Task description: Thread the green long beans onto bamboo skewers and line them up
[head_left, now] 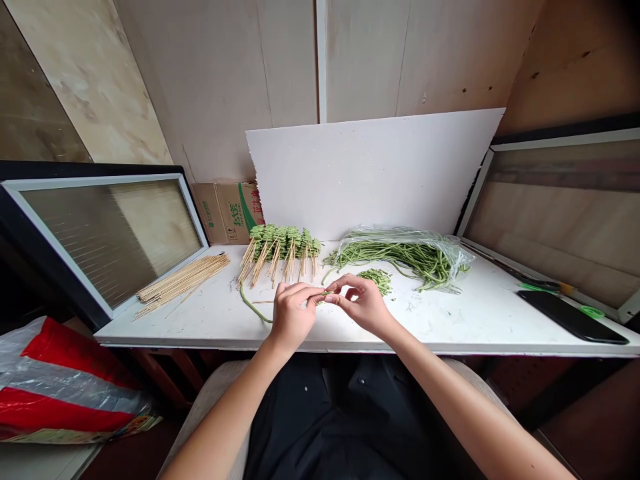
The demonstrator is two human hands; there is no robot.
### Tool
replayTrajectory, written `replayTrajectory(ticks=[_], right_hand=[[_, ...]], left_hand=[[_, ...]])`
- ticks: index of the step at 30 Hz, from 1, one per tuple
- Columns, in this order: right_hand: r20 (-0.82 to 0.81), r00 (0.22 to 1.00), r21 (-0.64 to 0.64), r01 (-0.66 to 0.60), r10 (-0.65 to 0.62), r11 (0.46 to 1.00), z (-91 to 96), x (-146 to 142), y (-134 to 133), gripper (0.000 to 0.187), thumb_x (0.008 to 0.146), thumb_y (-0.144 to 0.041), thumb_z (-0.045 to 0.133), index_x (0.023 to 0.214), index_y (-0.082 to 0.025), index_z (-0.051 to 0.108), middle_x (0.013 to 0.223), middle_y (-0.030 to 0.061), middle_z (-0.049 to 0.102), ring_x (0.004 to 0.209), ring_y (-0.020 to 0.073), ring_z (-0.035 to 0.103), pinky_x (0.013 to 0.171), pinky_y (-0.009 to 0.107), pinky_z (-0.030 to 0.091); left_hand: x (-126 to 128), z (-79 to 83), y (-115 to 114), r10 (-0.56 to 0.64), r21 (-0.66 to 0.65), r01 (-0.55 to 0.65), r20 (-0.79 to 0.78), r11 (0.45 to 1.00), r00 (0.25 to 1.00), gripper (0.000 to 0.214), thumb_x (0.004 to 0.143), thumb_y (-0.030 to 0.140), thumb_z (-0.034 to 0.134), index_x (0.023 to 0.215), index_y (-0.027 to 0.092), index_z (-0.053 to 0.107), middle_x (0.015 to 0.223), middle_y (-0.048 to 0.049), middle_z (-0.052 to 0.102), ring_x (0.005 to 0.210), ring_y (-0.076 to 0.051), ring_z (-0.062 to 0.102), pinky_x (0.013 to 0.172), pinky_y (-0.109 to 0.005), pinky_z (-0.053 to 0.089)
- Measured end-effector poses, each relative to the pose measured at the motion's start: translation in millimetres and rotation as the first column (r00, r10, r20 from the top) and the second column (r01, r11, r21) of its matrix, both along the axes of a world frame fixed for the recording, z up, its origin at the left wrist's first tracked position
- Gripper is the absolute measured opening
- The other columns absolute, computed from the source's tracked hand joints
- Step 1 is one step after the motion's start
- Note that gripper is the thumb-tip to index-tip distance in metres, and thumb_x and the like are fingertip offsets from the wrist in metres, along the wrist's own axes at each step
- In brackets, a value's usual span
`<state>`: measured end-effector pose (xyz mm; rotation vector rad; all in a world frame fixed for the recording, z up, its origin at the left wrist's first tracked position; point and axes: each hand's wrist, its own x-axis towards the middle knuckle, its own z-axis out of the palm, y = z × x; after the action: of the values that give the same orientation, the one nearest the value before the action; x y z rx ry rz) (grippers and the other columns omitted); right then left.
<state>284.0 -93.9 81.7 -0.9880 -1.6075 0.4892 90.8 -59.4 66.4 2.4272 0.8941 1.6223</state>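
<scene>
My left hand (293, 312) is closed, thumb and fingers pinched together around a green long bean. That long bean (250, 308) trails out left of the hand and curves over the white table. Close beside it, my right hand (363, 305) pinches a short green end that shows between the fingertips of both hands. Part of the bean is hidden by the fingers. Just left of my left hand, a thin wooden stick (263, 302) lies on the table. Behind my right hand is a small pile of short-cut bean pieces (379, 280).
Skewers threaded with green beans (285, 243) are stacked at the back. Bare bamboo skewers (185, 280) lie at left. Long beans in a clear plastic bag (400, 257) rest at back right. A black phone (570, 316) lies at right. A carton (225, 212) and white board (370, 177) stand behind.
</scene>
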Motion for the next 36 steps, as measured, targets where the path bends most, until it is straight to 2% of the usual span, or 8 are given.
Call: replayTrajectory(ticks=[5, 8, 13, 18, 21, 28, 34, 36], right_hand=[[-0.082, 0.995, 0.000, 0.054, -0.054, 0.999, -3.1, 0, 2, 0.029, 0.085, -0.051, 0.084, 0.079, -0.023, 0.079, 0.080, 0.0081, 0.077, 0.077, 0.0223, 0.069, 0.059, 0.031, 0.047], [-0.151, 0.988, -0.039, 0.032, -0.038, 0.999, -7.4, -1, 5, 0.031, 0.080, -0.052, 0.087, 0.076, -0.022, 0.079, 0.080, 0.0083, 0.077, 0.076, 0.0231, 0.069, 0.059, 0.032, 0.048], [-0.297, 0.954, -0.153, -0.092, 0.043, 0.984, -13.5, -3, 10, 0.034, 0.068, -0.052, 0.094, 0.073, -0.021, 0.079, 0.076, 0.0071, 0.075, 0.071, 0.0221, 0.066, 0.062, 0.034, 0.051], [-0.449, 0.891, -0.316, -0.230, 0.069, 0.920, -15.3, -7, 10, 0.025, 0.063, -0.040, 0.092, 0.071, -0.019, 0.079, 0.065, 0.0033, 0.070, 0.057, 0.0133, 0.050, 0.053, 0.029, 0.036], [-0.522, 0.849, -0.366, -0.310, 0.082, 0.877, -16.9, -9, 10, 0.014, 0.060, -0.029, 0.085, 0.067, -0.020, 0.077, 0.062, 0.0018, 0.066, 0.059, 0.0124, 0.048, 0.054, 0.027, 0.030], [-0.655, 0.743, -0.398, -0.493, 0.137, 0.773, -23.7, -11, 10, 0.009, 0.056, -0.017, 0.072, 0.061, -0.020, 0.066, 0.070, 0.0002, 0.062, 0.072, 0.0149, 0.053, 0.062, 0.026, 0.032], [-0.683, 0.715, -0.361, -0.508, 0.149, 0.782, -25.1, -16, 10, 0.013, 0.061, -0.018, 0.074, 0.063, -0.020, 0.061, 0.077, 0.0000, 0.061, 0.078, 0.0153, 0.053, 0.065, 0.026, 0.033], [-0.687, 0.715, -0.366, -0.492, 0.126, 0.790, -25.5, -11, 14, 0.015, 0.061, -0.018, 0.074, 0.065, -0.020, 0.060, 0.080, -0.0002, 0.061, 0.079, 0.0152, 0.054, 0.066, 0.026, 0.035]], left_hand=[[2, 3.1, -2, -0.091, -0.101, 0.086, -0.040, 0.991, 0.995, 0.008, 0.099, 0.025, 0.075, 0.098, 0.024, 0.083, 0.095, -0.0052, 0.083, 0.085, -0.023, 0.075, 0.090, -0.039, 0.049], [3, 4.7, -2, -0.157, -0.204, 0.159, 0.022, 0.966, 0.987, 0.009, 0.098, 0.029, 0.077, 0.095, 0.022, 0.082, 0.092, -0.0061, 0.083, 0.083, -0.023, 0.074, 0.086, -0.038, 0.052], [3, 2.7, 0, -0.221, -0.265, 0.256, 0.153, 0.930, 0.963, 0.017, 0.097, 0.033, 0.076, 0.087, 0.021, 0.082, 0.087, -0.0076, 0.081, 0.081, -0.023, 0.074, 0.079, -0.036, 0.056], [5, -2.8, 2, -0.255, -0.265, 0.303, 0.201, 0.915, 0.946, 0.020, 0.098, 0.029, 0.073, 0.082, 0.019, 0.081, 0.082, -0.0070, 0.078, 0.074, -0.020, 0.069, 0.072, -0.033, 0.055], [6, -5.6, 3, -0.260, -0.258, 0.310, 0.208, 0.915, 0.943, 0.019, 0.097, 0.024, 0.071, 0.081, 0.019, 0.081, 0.081, -0.0062, 0.078, 0.073, -0.019, 0.069, 0.072, -0.032, 0.055], [6, -7.5, 5, -0.272, -0.253, 0.325, 0.224, 0.911, 0.936, 0.024, 0.099, 0.027, 0.069, 0.080, 0.019, 0.081, 0.079, -0.0065, 0.077, 0.072, -0.018, 0.070, 0.071, -0.031, 0.058], [7, -8.3, 9, -0.313, -0.341, 0.408, 0.301, 0.847, 0.901, 0.025, 0.097, 0.037, 0.074, 0.084, 0.017, 0.082, 0.081, -0.0074, 0.079, 0.070, -0.018, 0.072, 0.072, -0.030, 0.061], [7, -10.6, 12, -0.292, -0.358, 0.396, 0.311, 0.845, 0.904, 0.028, 0.096, 0.040, 0.075, 0.084, 0.016, 0.082, 0.078, -0.0073, 0.078, 0.069, -0.017, 0.071, 0.071, -0.029, 0.061]])
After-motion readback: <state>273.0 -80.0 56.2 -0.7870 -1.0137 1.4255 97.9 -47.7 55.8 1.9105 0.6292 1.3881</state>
